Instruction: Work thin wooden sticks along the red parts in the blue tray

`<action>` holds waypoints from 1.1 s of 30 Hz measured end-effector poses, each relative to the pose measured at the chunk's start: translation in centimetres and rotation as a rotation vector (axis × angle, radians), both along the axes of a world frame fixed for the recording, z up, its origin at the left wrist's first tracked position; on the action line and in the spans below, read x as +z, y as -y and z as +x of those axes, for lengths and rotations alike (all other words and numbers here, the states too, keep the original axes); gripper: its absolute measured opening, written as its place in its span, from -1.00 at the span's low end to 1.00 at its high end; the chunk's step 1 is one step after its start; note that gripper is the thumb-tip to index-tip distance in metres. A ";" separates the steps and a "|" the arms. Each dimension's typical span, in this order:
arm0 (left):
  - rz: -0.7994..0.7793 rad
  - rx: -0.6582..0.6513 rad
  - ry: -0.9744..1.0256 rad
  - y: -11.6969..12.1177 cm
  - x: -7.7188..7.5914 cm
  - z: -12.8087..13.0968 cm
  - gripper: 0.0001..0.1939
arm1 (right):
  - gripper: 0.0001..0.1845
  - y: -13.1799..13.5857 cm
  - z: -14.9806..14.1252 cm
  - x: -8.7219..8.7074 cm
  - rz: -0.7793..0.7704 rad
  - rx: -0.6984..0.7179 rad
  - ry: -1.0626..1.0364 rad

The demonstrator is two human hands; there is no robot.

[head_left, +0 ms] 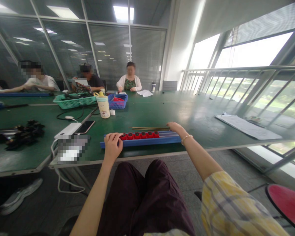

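Observation:
A long blue channel-shaped holder [147, 142] lies along the table's near edge. Several red square pieces with dark tops [137, 135] sit in a row in it. My left hand [113, 146] is closed over the holder's left part, its fingertips against the leftmost red piece. Behind the holder lie a few thin brass-coloured rods [147, 128]. My right hand [176, 127] is at their right ends, over the holder's right end. Its fingers are drawn together and point left; whether a rod is between them is too small to make out.
Left of the holder are a phone [85, 127], a white power strip [67, 130] and cables. Farther back stand a cup [103, 106], a green basket [75, 103] and a blue basket [118, 104]. Papers [248, 126] lie at right. Several people sit across the table [186, 111].

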State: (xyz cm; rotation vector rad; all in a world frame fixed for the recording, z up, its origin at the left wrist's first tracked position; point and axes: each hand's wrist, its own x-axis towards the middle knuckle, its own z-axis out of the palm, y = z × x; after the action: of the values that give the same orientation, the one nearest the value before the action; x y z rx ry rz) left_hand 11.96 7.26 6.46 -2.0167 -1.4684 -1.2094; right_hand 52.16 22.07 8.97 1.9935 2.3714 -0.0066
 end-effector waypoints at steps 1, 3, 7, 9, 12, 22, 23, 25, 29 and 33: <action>0.002 0.000 -0.001 0.0 0.0 0.0 -0.70 | -0.60 -0.1 0.0 0.0 -0.017 0.008 0.001; 0.005 -0.002 -0.001 -0.1 -0.1 0.0 -0.69 | -0.66 -0.2 0.0 0.0 -0.048 0.016 0.000; 0.009 -0.002 0.000 -0.1 -0.2 0.1 -0.69 | -0.63 -0.4 0.3 0.0 -0.066 0.046 -0.015; 0.014 -0.002 -0.004 -0.1 -0.2 0.1 -0.69 | -0.64 -0.5 0.3 -0.1 -0.076 0.061 -0.014; 0.026 -0.006 -0.005 -0.2 -0.2 0.1 -0.70 | -0.70 -0.9 0.4 -0.1 -0.100 0.073 0.000; 0.023 -0.014 0.005 -0.3 -0.2 0.2 -0.70 | -0.62 -1.6 0.8 -0.2 -0.160 0.067 -0.011; 0.020 -0.015 0.006 -0.4 -0.3 0.1 -0.70 | -0.61 -1.6 0.8 -0.2 -0.176 0.063 -0.010; 0.015 -0.013 0.006 -0.4 -0.3 0.1 -0.70 | -0.59 -1.5 0.7 -0.1 -0.207 0.058 -0.011; 0.022 -0.013 0.004 -0.5 -0.4 0.0 -0.70 | -0.57 -1.2 0.5 0.3 -0.235 0.056 -0.023; 0.024 -0.009 0.001 -0.5 -0.4 0.0 -0.71 | -0.59 -0.8 0.4 0.6 -0.246 0.056 -0.034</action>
State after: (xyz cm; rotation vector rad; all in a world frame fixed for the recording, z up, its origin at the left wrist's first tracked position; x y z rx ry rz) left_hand 11.96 7.75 6.01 -2.0089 -1.4397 -1.2266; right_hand 52.58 22.83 9.61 1.8287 2.3142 -0.3159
